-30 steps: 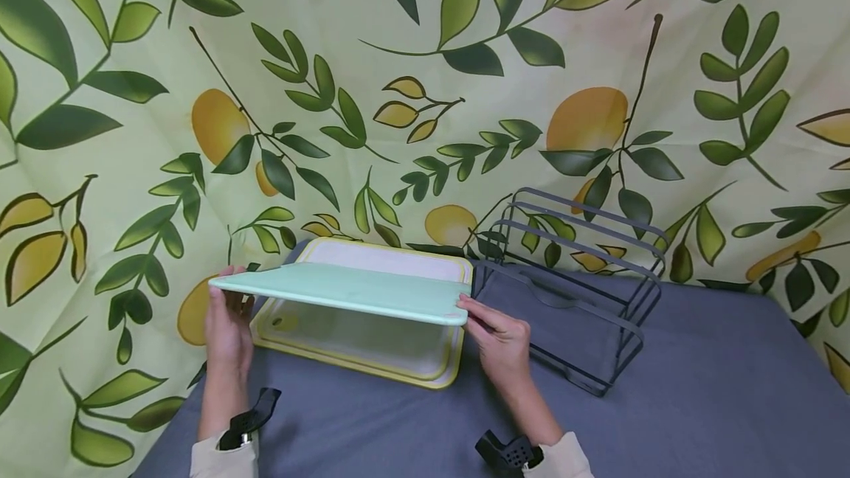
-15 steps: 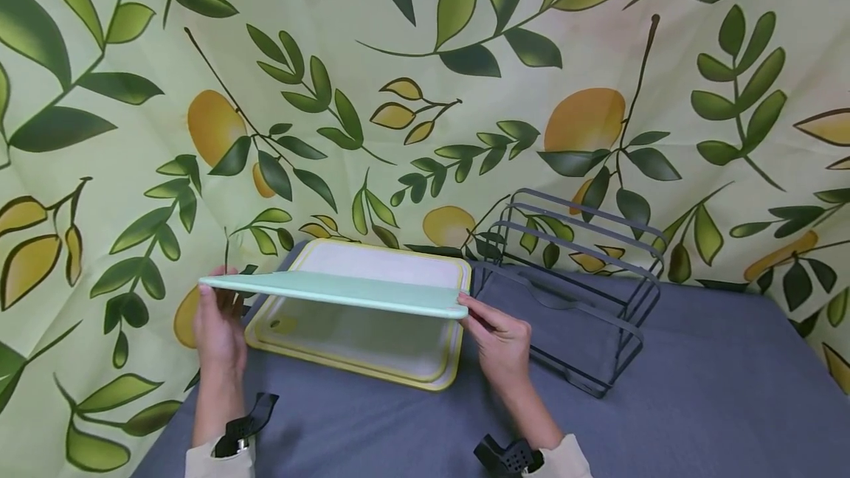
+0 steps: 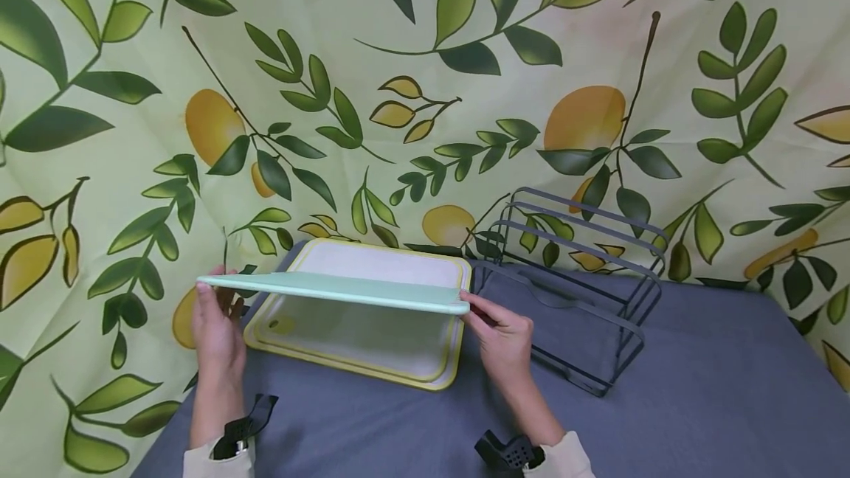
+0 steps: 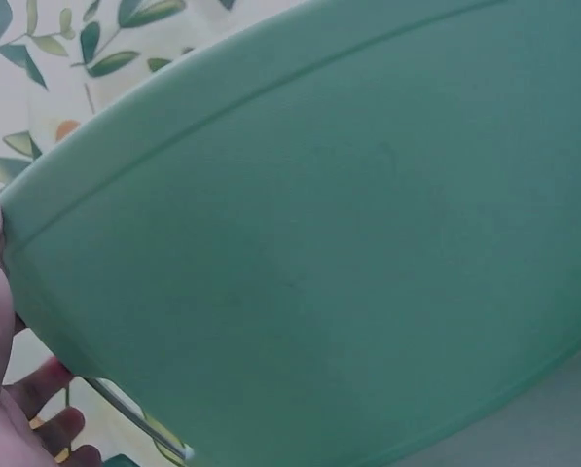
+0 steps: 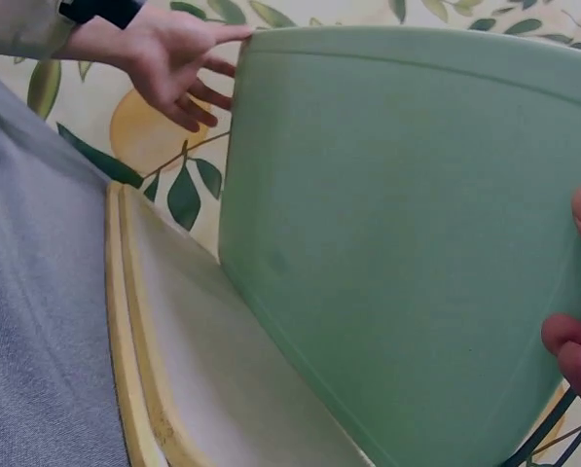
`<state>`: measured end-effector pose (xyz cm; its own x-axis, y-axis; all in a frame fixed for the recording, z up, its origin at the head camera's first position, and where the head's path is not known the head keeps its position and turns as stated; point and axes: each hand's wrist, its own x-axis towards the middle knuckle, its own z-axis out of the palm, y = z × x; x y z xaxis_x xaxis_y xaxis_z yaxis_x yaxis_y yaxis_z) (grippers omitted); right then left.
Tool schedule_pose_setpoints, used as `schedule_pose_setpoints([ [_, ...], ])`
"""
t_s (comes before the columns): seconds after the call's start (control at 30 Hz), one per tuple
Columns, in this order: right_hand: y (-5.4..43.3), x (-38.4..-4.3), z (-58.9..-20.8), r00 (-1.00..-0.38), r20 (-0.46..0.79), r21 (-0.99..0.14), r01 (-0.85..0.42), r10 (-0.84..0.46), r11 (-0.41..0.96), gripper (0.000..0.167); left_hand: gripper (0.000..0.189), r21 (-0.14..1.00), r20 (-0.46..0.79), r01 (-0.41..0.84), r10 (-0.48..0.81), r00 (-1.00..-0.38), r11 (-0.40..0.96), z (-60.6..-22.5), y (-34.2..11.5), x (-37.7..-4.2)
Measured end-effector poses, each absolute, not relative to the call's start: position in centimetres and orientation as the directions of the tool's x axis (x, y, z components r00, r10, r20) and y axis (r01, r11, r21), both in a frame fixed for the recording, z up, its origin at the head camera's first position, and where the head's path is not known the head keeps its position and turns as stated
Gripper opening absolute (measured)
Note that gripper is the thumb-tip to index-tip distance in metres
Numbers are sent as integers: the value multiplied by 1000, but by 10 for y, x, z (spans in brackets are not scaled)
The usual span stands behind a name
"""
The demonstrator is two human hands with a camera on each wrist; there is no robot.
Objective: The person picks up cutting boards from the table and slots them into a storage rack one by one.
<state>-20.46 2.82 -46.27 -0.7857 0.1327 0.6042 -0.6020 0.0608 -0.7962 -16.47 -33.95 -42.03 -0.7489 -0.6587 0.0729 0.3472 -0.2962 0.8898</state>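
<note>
A mint-green cutting board (image 3: 332, 292) is held up and tilted between both hands. My left hand (image 3: 219, 345) holds its left corner, thumb at the front edge and fingers behind; in the left wrist view those fingers (image 4: 64, 428) are bent beside a slot in the board's side. At the opposite corner my right hand (image 3: 501, 338) pinches the edge between thumb and fingers. Under the green board lie white cutting boards (image 3: 361, 352) with yellow rims; two stacked rims show in the right wrist view, where the green board's lower edge (image 5: 295, 350) meets the top white one.
A dark wire rack (image 3: 561, 305) with several upright dividers stands right of the boards, close to my right hand. Grey-blue cloth (image 3: 717, 382) covers the table. Behind it hangs a curtain (image 3: 425, 13) printed with leaves and fruit.
My left hand has shifted slightly left and down with its corner of the green board. The near right corner has risen a little. White boards and rack stay put.
</note>
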Motion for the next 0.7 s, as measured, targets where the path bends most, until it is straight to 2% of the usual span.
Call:
schedule_pose_setpoints([
  [0.2,29,-203,-455,-865,478,-872,-488,153,-36,21,35,855,91,404,-672,-735,-326,-414,-336,-162],
  [0.4,32,-202,-453,-875,458,-881,-470,157,-54,20,33,858,119,428,-700,-704,-285,-411,-334,-161],
  [0.7,36,-203,-453,-892,438,-897,-442,112,-17,20,33,861,129,425,-691,-712,-278,-412,-335,-162],
])
